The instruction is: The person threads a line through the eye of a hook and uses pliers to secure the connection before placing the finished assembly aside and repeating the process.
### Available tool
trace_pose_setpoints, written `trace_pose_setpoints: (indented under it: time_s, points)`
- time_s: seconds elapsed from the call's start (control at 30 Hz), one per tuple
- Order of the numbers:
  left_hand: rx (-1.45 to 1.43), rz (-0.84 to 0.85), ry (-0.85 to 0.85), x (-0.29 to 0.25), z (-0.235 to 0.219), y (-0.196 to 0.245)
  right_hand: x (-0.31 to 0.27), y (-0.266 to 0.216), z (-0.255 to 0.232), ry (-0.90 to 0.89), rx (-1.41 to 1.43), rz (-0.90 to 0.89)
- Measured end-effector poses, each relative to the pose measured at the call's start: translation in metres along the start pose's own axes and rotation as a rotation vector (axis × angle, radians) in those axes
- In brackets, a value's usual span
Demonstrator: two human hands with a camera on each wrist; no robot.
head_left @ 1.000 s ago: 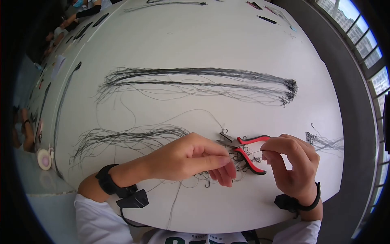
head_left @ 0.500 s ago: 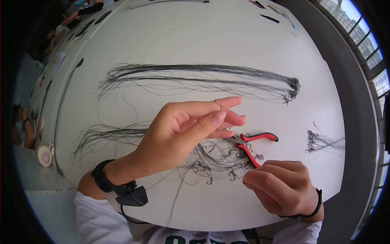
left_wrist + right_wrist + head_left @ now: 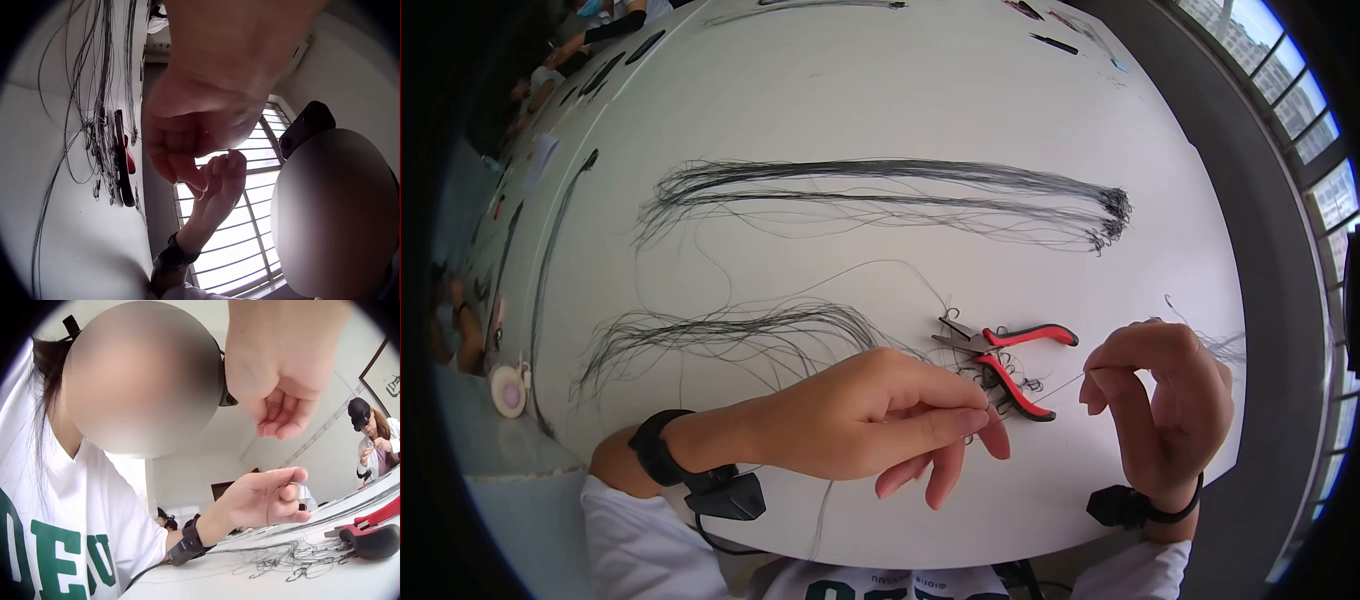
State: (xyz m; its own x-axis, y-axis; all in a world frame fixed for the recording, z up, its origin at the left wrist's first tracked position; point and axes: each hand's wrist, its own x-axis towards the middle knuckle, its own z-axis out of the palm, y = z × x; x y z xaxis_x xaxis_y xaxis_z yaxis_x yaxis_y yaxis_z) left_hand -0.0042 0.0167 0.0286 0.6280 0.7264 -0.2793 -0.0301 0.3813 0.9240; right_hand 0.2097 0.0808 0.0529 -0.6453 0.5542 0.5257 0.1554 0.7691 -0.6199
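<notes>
My left hand (image 3: pixel 890 415) is over the near side of the table, its thumb and index finger pinching a thin fishing line (image 3: pixel 1057 387). Taut and slanting, that line runs across to my right hand (image 3: pixel 1165 390), where the thumb and bent index finger pinch it. Between the hands, pliers (image 3: pixel 985 342) with red and black handles lie with handles spread. Around and under them are loose fishing hooks (image 3: pixel 1032 385) on dark lines, partly covered by my left hand. A bundle of lines (image 3: pixel 730 330) trails leftward from this pile.
Farther off lies a long bundle of hooked lines (image 3: pixel 880 170), its hooks bunched at the right end. More lines (image 3: pixel 1225 346) lie at the right edge, partly behind my right hand. A black pen-like tool (image 3: pixel 1055 43) rests at the far right. Another person (image 3: pixel 375 440) sits across the room.
Half a second ago my left hand was raised with line looped at its fingers; it has since come down. My right hand has moved up and to the right, and the line between them is stretched.
</notes>
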Motion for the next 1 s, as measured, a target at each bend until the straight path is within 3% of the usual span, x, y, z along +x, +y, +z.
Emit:
trace_pose_setpoints:
  time_s: [0.07,0.13,0.3,0.37,0.5,0.6,0.67,0.7,0.77,0.87,0.9,0.97,1.0]
  points:
    - [-0.050,-0.003,0.021,-0.001,0.000,0.000,-0.001,0.011,0.001,0.027,-0.053,-0.018]
    - [-0.166,0.103,0.069,-0.003,-0.003,-0.002,-0.002,0.017,0.003,0.088,-0.122,0.031]
    - [-0.053,0.249,0.144,0.003,-0.011,-0.014,-0.002,0.021,0.001,0.134,-0.232,-0.011]
    - [0.353,0.375,0.209,0.005,-0.012,-0.017,-0.001,0.014,0.000,0.158,-0.303,-0.108]
    - [0.517,0.402,0.316,0.006,-0.007,-0.018,-0.002,0.002,-0.001,0.090,-0.269,-0.188]
    - [0.379,0.338,0.409,0.004,-0.003,-0.013,-0.003,0.000,0.001,0.090,-0.255,-0.179]
    - [0.267,0.171,0.282,-0.002,-0.001,-0.005,-0.001,0.004,0.001,0.115,-0.268,-0.145]
    - [0.268,0.172,0.282,-0.004,-0.001,-0.001,-0.001,0.008,0.002,0.140,-0.281,-0.110]
    - [0.276,0.144,0.056,-0.006,-0.002,0.004,-0.001,0.015,0.004,0.140,-0.295,-0.096]
    - [0.049,0.204,-0.048,-0.007,-0.006,0.003,-0.002,0.021,0.004,0.117,-0.313,-0.042]
    - [0.050,0.205,-0.046,-0.006,-0.006,0.002,-0.003,0.027,0.005,0.084,-0.303,-0.015]
    - [-0.403,0.323,0.047,-0.004,-0.006,-0.002,-0.005,0.028,0.009,-0.008,-0.262,0.072]
    - [-0.401,0.326,0.050,-0.003,-0.007,-0.004,-0.008,0.029,0.012,-0.074,-0.260,0.022]
